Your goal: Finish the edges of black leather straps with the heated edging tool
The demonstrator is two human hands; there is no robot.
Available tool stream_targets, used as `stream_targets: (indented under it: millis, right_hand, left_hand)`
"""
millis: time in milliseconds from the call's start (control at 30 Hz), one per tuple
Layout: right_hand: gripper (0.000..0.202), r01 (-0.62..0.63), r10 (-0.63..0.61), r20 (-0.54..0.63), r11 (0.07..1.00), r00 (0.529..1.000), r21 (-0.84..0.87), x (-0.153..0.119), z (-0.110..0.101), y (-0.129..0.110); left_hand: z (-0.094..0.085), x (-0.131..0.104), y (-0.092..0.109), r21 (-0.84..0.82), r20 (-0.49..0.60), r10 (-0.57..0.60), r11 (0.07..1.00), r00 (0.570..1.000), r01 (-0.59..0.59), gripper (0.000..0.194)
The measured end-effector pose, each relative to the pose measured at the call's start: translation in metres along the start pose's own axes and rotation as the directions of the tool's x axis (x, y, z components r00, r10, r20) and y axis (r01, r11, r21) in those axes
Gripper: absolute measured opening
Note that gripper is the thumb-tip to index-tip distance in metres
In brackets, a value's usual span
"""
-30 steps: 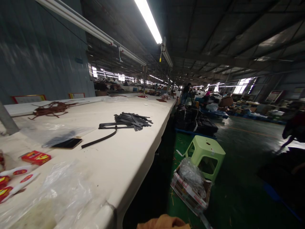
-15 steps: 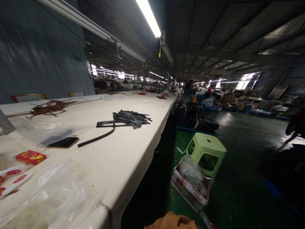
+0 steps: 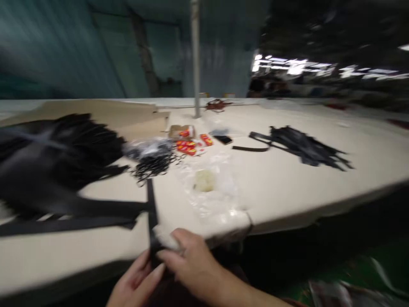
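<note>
At the table's front edge, my left hand (image 3: 138, 279) is closed on the lower end of a flat black strap (image 3: 151, 209), thumb along its side. The strap runs upward onto the white table. My right hand (image 3: 194, 264) is closed around a small whitish object (image 3: 166, 237), its fingers close against the strap. Motion smears that object, so its kind is unclear. Left of the strap, long black strips (image 3: 108, 209) stretch from a large black pile (image 3: 47, 157). Black rings or loops (image 3: 153, 164) lie in a heap beyond.
A clear plastic bag (image 3: 220, 196) with a yellowish lump lies right of my hands. Behind are red-and-yellow boxes (image 3: 185, 147), a phone (image 3: 223, 139) and an upright pole (image 3: 196, 59). More black straps (image 3: 303, 145) are piled at right; brown cords (image 3: 217, 105) lie farther back.
The view has swung left and down from the aisle with the green stool to the table. Both my hands, the strap and the whitish object now show at the bottom.
</note>
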State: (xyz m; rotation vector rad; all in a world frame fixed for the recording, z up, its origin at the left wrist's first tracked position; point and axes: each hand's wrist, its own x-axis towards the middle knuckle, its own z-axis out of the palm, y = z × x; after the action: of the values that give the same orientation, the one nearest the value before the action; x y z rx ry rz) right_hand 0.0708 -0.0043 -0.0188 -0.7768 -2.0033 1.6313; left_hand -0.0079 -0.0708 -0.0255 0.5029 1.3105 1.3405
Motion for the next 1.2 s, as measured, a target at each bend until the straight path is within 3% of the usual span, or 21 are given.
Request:
stream_targets:
  millis: [33, 100, 267, 367, 433, 500, 567, 733, 967, 1200]
  right_hand:
    - [0.004, -0.079, 0.079, 0.014, 0.995, 0.997, 0.064, 0.003, 0.002, 0.001]
    - [0.011, -0.177, 0.167, 0.098, 0.978, 0.981, 0.109, 0.008, 0.002, 0.003]
    - [0.016, -0.206, 0.195, 0.166, 0.977, 0.967, 0.055, 0.006, -0.005, 0.001]
    - [0.015, -0.104, 0.112, 0.153, 0.993, 0.982, -0.063, 0.001, -0.005, 0.002]
    - [0.013, 0.051, -0.031, 0.142, 0.988, 0.989, -0.144, -0.002, -0.005, 0.004]
    - [0.013, 0.188, -0.160, 0.152, 0.963, 0.975, -0.194, -0.004, -0.005, 0.007]
    - [0.015, 0.228, -0.194, 0.165, 0.950, 0.967, -0.214, -0.006, -0.006, 0.009]
    - [0.012, 0.109, -0.069, 0.169, 0.964, 0.983, -0.244, -0.002, -0.004, 0.011]
    - [0.020, 0.047, -0.002, 0.152, 0.956, 0.988, -0.290, 0.007, 0.004, 0.012]
    - [0.023, -0.177, 0.202, 0.149, 0.970, 0.968, -0.166, 0.012, 0.007, 0.006]
  left_hand:
    - [-0.014, -0.010, 0.003, -0.064, -0.064, 0.009, 0.998, 0.998, -0.014, 0.041]
    - [-0.027, -0.023, 0.006, -0.184, -0.068, 0.051, 0.981, 0.996, -0.063, 0.039]
    - [-0.021, -0.026, 0.004, -0.307, -0.008, 0.176, 0.936, 0.984, -0.170, 0.018]
    - [-0.022, -0.027, 0.002, -0.291, -0.031, 0.206, 0.934, 0.978, -0.206, 0.021]
    - [-0.026, -0.028, 0.001, -0.300, -0.044, 0.218, 0.928, 0.975, -0.221, 0.030]
    - [-0.031, -0.030, 0.001, -0.329, -0.041, 0.216, 0.919, 0.976, -0.217, 0.039]
    - [-0.035, -0.031, 0.001, -0.380, -0.016, 0.201, 0.905, 0.979, -0.192, 0.045]
    - [-0.036, -0.031, 0.001, -0.409, 0.034, 0.215, 0.894, 0.976, -0.183, 0.046]
    - [-0.036, -0.025, -0.004, -0.307, -0.046, 0.227, 0.924, 0.973, -0.230, 0.042]
    - [-0.033, -0.023, 0.001, -0.378, -0.039, 0.172, 0.909, 0.984, -0.174, 0.037]
